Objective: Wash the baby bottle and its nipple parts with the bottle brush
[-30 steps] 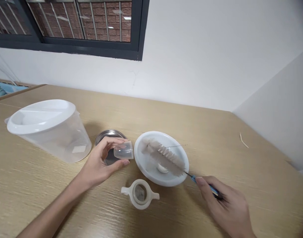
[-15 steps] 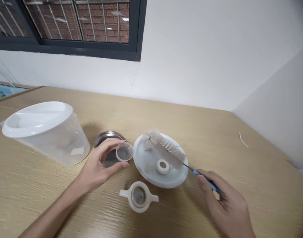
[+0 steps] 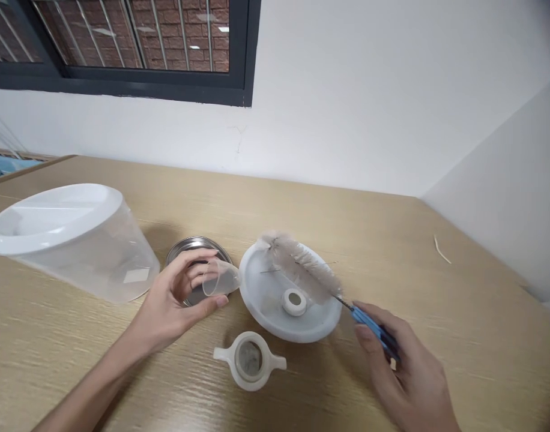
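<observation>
My left hand (image 3: pixel 178 300) grips a small clear plastic cup (image 3: pixel 220 277) between thumb and fingers, tilted with its mouth toward the palm. Behind and below it lies a round steel dish (image 3: pixel 194 243), partly covered by the hand. My right hand (image 3: pixel 403 366) is closed round the blue handle of a bottle brush (image 3: pixel 302 267). The bristles lie across a shallow white bowl (image 3: pixel 252 294); whether they touch it I cannot tell. A small white ring (image 3: pixel 294 302) sits in the bowl. Nearer me rests a whitish two-handled ring piece (image 3: pixel 250 361) with a dull, greyish centre.
On the left a translucent pitcher (image 3: pixel 90 252) with a white lid stands on the wooden table (image 3: pixel 369 234). A thin pale strip (image 3: pixel 441 249) lies far right. A dark-framed window (image 3: pixel 167 87) and white wall (image 3: pixel 347 96) are behind.
The clear cup has turned in my left hand, from its round opening facing me to lying sideways. My right hand has rolled the brush handle slightly. The view has shifted a little.
</observation>
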`<act>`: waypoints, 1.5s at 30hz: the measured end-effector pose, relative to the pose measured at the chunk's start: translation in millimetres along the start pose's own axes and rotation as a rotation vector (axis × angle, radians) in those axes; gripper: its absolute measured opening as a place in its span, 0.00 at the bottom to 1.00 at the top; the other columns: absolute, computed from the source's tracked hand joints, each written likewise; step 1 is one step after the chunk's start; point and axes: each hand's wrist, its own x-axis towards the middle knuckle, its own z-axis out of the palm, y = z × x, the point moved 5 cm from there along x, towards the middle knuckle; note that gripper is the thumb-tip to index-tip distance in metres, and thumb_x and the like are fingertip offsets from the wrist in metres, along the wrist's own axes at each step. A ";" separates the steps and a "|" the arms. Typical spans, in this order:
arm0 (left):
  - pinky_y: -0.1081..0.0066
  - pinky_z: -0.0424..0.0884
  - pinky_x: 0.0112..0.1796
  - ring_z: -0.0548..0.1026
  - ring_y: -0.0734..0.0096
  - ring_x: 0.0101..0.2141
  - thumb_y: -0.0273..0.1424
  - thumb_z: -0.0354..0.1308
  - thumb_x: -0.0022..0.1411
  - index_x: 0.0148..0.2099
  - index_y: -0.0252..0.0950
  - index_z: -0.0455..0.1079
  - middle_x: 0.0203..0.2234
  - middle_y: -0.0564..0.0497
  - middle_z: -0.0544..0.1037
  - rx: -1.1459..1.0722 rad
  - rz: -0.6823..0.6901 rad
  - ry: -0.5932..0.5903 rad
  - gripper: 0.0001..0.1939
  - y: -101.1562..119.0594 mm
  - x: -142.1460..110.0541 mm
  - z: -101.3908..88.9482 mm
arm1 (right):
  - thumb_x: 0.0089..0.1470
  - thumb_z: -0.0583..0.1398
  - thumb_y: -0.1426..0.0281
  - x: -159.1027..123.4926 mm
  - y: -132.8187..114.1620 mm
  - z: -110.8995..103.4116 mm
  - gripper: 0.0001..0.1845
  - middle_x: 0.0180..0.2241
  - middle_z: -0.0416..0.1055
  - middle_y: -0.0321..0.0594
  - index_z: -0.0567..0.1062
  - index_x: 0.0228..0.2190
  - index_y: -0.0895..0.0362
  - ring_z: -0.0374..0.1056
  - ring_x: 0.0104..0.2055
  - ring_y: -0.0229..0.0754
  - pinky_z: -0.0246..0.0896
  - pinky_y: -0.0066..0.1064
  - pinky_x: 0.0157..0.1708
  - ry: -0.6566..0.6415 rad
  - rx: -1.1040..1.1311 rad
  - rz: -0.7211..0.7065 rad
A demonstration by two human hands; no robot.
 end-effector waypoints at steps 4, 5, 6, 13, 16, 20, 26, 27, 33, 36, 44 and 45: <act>0.71 0.78 0.53 0.80 0.65 0.52 0.26 0.74 0.56 0.55 0.44 0.74 0.49 0.48 0.82 -0.015 -0.062 -0.052 0.26 -2.0 -0.8 0.8 | 0.69 0.55 0.67 -0.9 -5.5 -1.5 0.15 0.37 0.75 0.42 0.74 0.53 0.54 0.70 0.31 0.38 0.65 0.28 0.29 -0.026 0.017 -0.153; 0.71 0.78 0.53 0.80 0.65 0.52 0.25 0.74 0.55 0.56 0.44 0.74 0.50 0.49 0.83 0.006 -0.066 -0.046 0.27 -3.2 -0.8 -0.6 | 0.68 0.55 0.68 -2.0 -6.9 -0.8 0.15 0.35 0.74 0.41 0.74 0.54 0.54 0.70 0.30 0.38 0.65 0.28 0.28 -0.041 0.034 -0.183; 0.70 0.78 0.52 0.80 0.65 0.51 0.25 0.75 0.54 0.56 0.45 0.75 0.50 0.49 0.83 0.037 -0.065 -0.037 0.28 -4.5 -0.6 -2.2 | 0.68 0.55 0.70 -3.4 -8.4 0.3 0.16 0.34 0.73 0.40 0.74 0.55 0.54 0.69 0.30 0.38 0.64 0.27 0.28 -0.059 0.053 -0.210; 0.66 0.76 0.51 0.80 0.63 0.49 0.30 0.76 0.52 0.56 0.47 0.76 0.49 0.50 0.83 0.185 -0.036 -0.032 0.29 -9.0 0.3 -6.0 | 0.67 0.57 0.73 -5.6 -12.3 9.9 0.18 0.34 0.72 0.39 0.73 0.56 0.54 0.69 0.30 0.35 0.63 0.24 0.26 -0.148 0.105 -0.266; 0.64 0.75 0.52 0.80 0.63 0.49 0.31 0.76 0.54 0.57 0.50 0.75 0.50 0.52 0.83 0.185 -0.040 -0.059 0.29 -8.1 -0.1 -3.9 | 0.67 0.58 0.72 -3.0 -8.9 8.7 0.17 0.31 0.70 0.38 0.74 0.55 0.55 0.66 0.27 0.35 0.63 0.25 0.25 -0.128 0.049 -0.241; 0.64 0.75 0.51 0.80 0.64 0.47 0.32 0.76 0.54 0.57 0.50 0.75 0.49 0.52 0.83 0.207 -0.043 -0.051 0.29 -8.8 0.0 -4.4 | 0.67 0.57 0.70 -2.7 -6.8 2.1 0.16 0.33 0.72 0.38 0.74 0.55 0.53 0.68 0.28 0.35 0.64 0.26 0.25 -0.082 0.038 -0.216; 0.67 0.76 0.51 0.79 0.65 0.47 0.32 0.77 0.51 0.55 0.48 0.77 0.48 0.52 0.83 0.208 -0.049 -0.023 0.28 -10.6 0.0 -6.4 | 0.66 0.57 0.73 -5.0 -13.2 2.8 0.18 0.32 0.72 0.38 0.73 0.55 0.54 0.68 0.27 0.34 0.61 0.23 0.22 -0.128 0.094 -0.346; 0.67 0.76 0.51 0.80 0.65 0.47 0.32 0.77 0.51 0.55 0.48 0.77 0.48 0.52 0.83 0.209 -0.050 -0.026 0.28 -10.3 -0.2 -6.1 | 0.66 0.57 0.74 -4.9 -13.7 4.2 0.18 0.31 0.71 0.37 0.73 0.56 0.54 0.65 0.24 0.32 0.59 0.22 0.20 -0.141 0.097 -0.362; 0.68 0.77 0.53 0.80 0.65 0.50 0.30 0.76 0.53 0.56 0.45 0.75 0.50 0.49 0.83 0.144 -0.083 -0.045 0.28 -6.3 -1.7 -1.3 | 0.66 0.58 0.74 -1.2 -9.9 4.2 0.18 0.32 0.72 0.38 0.73 0.56 0.55 0.67 0.27 0.32 0.65 0.22 0.26 -0.119 0.036 -0.333; 0.69 0.78 0.54 0.80 0.65 0.51 0.29 0.76 0.54 0.55 0.43 0.75 0.52 0.48 0.82 0.083 -0.095 -0.047 0.27 -4.2 -0.9 1.5 | 0.67 0.57 0.71 -1.0 -6.7 -0.2 0.15 0.33 0.73 0.39 0.74 0.54 0.54 0.71 0.30 0.35 0.67 0.24 0.28 -0.093 0.025 -0.239; 0.64 0.78 0.56 0.82 0.62 0.52 0.30 0.76 0.54 0.54 0.40 0.74 0.50 0.46 0.84 0.026 -0.156 -0.040 0.25 -5.8 0.6 0.1 | 0.65 0.57 0.74 -1.8 -13.8 -1.0 0.18 0.34 0.75 0.40 0.73 0.55 0.55 0.71 0.30 0.36 0.65 0.24 0.26 -0.089 0.072 -0.346; 0.63 0.78 0.56 0.82 0.61 0.51 0.31 0.75 0.55 0.54 0.40 0.74 0.50 0.45 0.84 0.037 -0.157 -0.042 0.25 -5.3 0.6 -0.3 | 0.65 0.57 0.75 -1.1 -14.5 0.0 0.18 0.34 0.74 0.39 0.73 0.55 0.55 0.70 0.29 0.35 0.65 0.23 0.26 -0.099 0.077 -0.358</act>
